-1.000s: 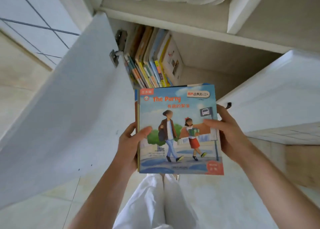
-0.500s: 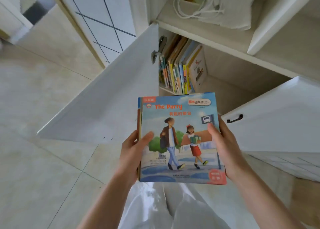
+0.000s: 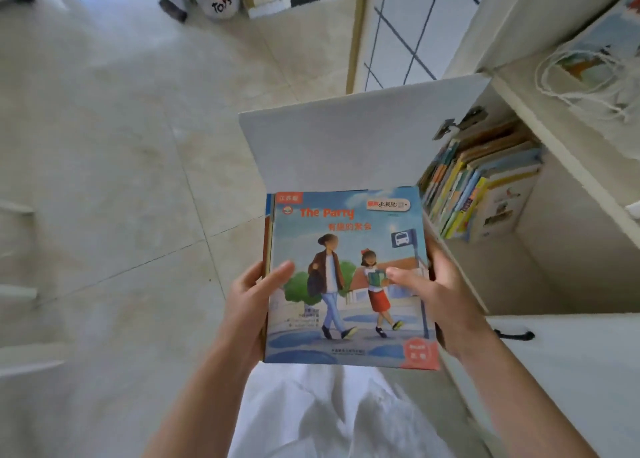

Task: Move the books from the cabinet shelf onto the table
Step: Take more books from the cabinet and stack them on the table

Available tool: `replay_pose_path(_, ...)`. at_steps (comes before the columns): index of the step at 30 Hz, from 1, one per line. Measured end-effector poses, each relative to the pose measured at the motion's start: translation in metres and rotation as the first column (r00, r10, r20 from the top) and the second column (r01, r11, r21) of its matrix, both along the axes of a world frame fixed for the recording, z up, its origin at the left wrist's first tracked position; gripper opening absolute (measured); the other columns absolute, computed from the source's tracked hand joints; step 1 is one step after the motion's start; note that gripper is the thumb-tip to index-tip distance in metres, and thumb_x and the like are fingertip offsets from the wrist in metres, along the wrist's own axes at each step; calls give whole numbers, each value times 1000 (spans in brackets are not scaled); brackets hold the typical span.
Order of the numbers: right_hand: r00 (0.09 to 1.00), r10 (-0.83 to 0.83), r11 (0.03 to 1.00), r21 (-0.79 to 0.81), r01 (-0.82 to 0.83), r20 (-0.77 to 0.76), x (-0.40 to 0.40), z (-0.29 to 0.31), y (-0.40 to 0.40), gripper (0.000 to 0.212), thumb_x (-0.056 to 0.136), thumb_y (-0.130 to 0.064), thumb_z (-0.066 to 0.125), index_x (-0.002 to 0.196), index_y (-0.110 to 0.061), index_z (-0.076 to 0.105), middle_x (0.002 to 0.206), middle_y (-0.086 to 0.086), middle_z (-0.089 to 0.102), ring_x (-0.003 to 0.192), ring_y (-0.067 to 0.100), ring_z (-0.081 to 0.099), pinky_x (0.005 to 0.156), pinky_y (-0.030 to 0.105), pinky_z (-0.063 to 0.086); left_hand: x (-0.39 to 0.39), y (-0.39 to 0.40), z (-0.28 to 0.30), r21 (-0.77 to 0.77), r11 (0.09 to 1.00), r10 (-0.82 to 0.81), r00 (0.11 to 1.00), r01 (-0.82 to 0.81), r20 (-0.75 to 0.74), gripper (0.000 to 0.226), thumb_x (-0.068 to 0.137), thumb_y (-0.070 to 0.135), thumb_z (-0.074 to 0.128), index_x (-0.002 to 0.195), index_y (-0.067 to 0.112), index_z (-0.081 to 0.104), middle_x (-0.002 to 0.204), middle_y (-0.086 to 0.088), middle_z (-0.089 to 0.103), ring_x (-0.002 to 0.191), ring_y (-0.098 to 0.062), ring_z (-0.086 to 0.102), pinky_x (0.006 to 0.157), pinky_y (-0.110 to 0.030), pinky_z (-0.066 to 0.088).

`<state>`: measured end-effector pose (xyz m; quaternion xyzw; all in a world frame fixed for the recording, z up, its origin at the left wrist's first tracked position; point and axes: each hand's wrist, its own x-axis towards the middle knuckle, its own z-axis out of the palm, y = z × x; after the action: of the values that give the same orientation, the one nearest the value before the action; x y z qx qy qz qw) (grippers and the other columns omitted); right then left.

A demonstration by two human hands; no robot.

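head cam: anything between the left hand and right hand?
Yes: in the head view the stack of books, "The Party" on top, spans the gap. The left hand grips its left edge, the right hand its right edge.

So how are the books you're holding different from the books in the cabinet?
The held books lie flat, cover up, showing "The Party"; the shelf books stand on edge, leaning, mostly spines showing. The held books are gripped by the left hand and right hand; nothing touches the shelf books. Both are colourful picture books.
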<state>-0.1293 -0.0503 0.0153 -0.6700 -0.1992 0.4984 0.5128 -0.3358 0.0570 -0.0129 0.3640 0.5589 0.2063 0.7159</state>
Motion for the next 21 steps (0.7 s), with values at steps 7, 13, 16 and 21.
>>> replay_pose_path(7, 921, 389, 921, 3, -389, 6, -66, 2, 47, 58, 73, -15, 70, 124, -36, 52, 112, 3, 71, 101, 27, 70, 82, 49, 59, -89, -43, 14, 86, 905, 420, 907, -416, -34, 23, 88, 25, 66, 110, 19, 64, 93, -9, 77, 78, -34, 74, 67, -45, 60)
replay_pose_path(13, 732, 681, 732, -14, -681, 2, -166, 1, 74, 71, 73, -14, 75, 135, -27, 46, 112, 5, 70, 94, 25, 71, 68, 40, 60, -176, -99, 20, 179, 704, 707, 701, -688, -87, 18, 88, 24, 67, 106, 21, 65, 93, -3, 77, 80, -30, 74, 68, -44, 60)
replay_pose_path(16, 609, 793, 609, 12, -793, 18, -226, -1, 74, 67, 75, -5, 74, 134, -25, 48, 108, 5, 71, 87, 21, 73, 59, 30, 57, -217, -136, 16, 260, 592, 806, 565, -763, -175, 25, 82, 33, 74, 104, 25, 66, 95, 3, 75, 83, -25, 73, 67, -38, 61)
replay_pose_path(21, 444, 884, 443, 46, -896, 147, -332, -1, 44, 70, 70, -17, 69, 135, -28, 49, 109, -2, 72, 96, 18, 71, 73, 34, 60, -284, -202, 14, 341, 381, 920, 319, -859, -227, 46, 80, 29, 77, 118, 24, 52, 110, 3, 67, 93, -18, 69, 61, -20, 58)
